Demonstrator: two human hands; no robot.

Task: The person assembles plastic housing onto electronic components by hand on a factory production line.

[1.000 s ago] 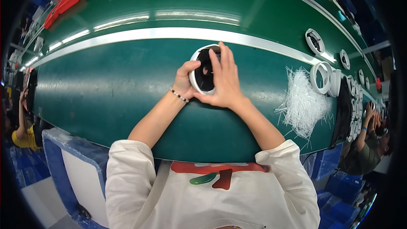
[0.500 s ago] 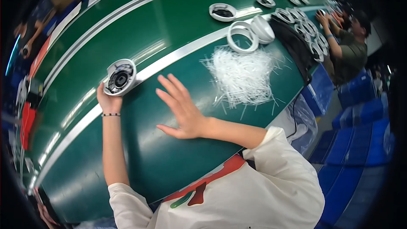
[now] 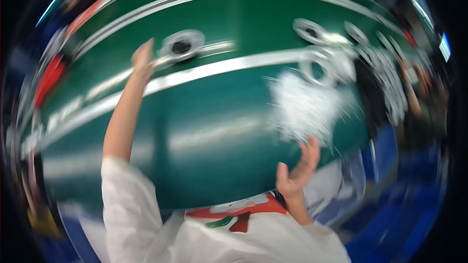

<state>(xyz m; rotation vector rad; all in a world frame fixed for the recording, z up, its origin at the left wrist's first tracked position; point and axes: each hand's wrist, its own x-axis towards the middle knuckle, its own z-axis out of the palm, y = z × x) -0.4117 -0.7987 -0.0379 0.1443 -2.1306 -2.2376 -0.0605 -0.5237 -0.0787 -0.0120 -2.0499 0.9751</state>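
Note:
A round white housing with a dark centre (image 3: 183,45) rests on the green conveyor belt (image 3: 253,19) beyond the metal rail. Just left of it is my left hand (image 3: 143,59), blurred, its fingers stretched out and a narrow gap between hand and housing. Over the near right edge of the table my right hand (image 3: 299,169) is raised with fingers apart, holding nothing. Beyond its fingertips lies a heap of thin white strips (image 3: 307,107). A white ring (image 3: 317,66) stands at the heap's far side, with another white round part (image 3: 343,65) beside it.
A metal rail (image 3: 219,67) separates table and belt. Another white housing (image 3: 309,31) sits farther right on the belt. A black cloth-like item (image 3: 369,95) and several stacked white rings (image 3: 390,80) lie to the right. A co-worker (image 3: 426,97) is at far right.
My left hand has let go of the white housing, which now rests on the belt. My right hand has drawn back to the right and nearer my body. The whole view has swung left.

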